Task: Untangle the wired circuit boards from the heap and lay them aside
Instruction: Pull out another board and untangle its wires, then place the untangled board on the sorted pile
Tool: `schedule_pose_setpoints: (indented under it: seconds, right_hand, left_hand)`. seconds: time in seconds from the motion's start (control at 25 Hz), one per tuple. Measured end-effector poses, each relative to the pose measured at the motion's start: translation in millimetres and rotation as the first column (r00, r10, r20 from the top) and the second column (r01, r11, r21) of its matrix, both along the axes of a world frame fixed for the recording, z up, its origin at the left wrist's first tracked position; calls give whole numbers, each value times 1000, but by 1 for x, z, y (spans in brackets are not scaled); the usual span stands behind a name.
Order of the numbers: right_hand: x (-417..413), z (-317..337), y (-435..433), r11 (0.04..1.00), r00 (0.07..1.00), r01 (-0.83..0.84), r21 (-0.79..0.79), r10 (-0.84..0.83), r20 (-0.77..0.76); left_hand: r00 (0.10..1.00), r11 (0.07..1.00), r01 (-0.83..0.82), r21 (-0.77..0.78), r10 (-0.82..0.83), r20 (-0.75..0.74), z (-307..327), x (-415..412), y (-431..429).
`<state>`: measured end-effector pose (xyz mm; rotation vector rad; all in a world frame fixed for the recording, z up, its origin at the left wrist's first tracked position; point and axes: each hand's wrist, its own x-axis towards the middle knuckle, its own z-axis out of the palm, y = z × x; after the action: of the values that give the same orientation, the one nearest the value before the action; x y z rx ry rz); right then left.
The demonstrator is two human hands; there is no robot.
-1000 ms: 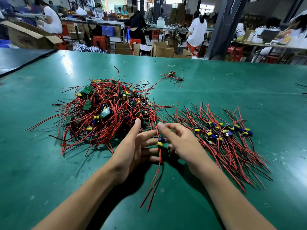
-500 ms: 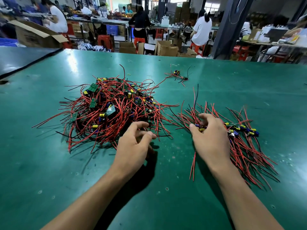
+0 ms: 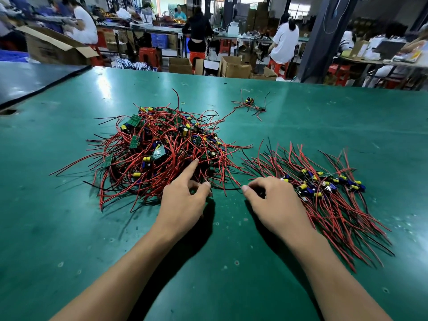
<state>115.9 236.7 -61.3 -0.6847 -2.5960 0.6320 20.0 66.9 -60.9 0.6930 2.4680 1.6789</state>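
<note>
Head view: one heap of red-wired boards sat left-centre on the green table. One laid-aside pile lay to its right, roughly ten boards, with one stray cluster beyond. I judged the task under half done.

The left hand was empty, its index finger straight and touching the heap's near edge. The right hand was curled at the pile's edge; I couldn't tell whether it held anything.

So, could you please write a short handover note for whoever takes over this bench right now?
Left hand: holds nothing; its index finger reaches into the near edge of the heap.
Right hand: fingers curled over the left end of the sorted row; I cannot tell whether it pinches a wire.
Done: a row of wired boards lies spread out right of the heap on the green table.
Left: the heap is large and tangled; a small stray cluster lies beyond it.
</note>
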Motion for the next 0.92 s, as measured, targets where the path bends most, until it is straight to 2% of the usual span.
schedule_pose_setpoints:
  seconds: [0.12,0.24,0.36,0.44,0.6,0.8,0.92]
  right_hand:
    - [2,3,6,995,995,104,-11,-104,8]
    - [3,2,3,992,992,125,3,-125,11]
    - [1,0,-1,999,995,41,-10,-42,-87]
    - [-1,0,-9,996,985,-58,-73,45,-169]
    - [-4,-4,-23,973,966,-206,-101,185,-180]
    - [-4,-4,-24,970,966,-212,-119,190,-174]
    - [-4,-3,-24,971,962,-193,-138,160,-220]
  left_hand:
    - [998,997,55,48,-55,13,1,-1,-2]
    - [998,998,57,31,-57,8,0,-2,-2]
    - [999,999,34,17,-34,8,-2,-4,-2]
    - [999,997,41,-72,-43,-27,-2,-8,-1]
    - [997,987,11,-162,-23,-70,0,-15,-1]
    - [989,996,-58,-75,47,-140,-1,-10,-4]
    - [986,1000,-16,16,18,-165,-1,-2,-3]
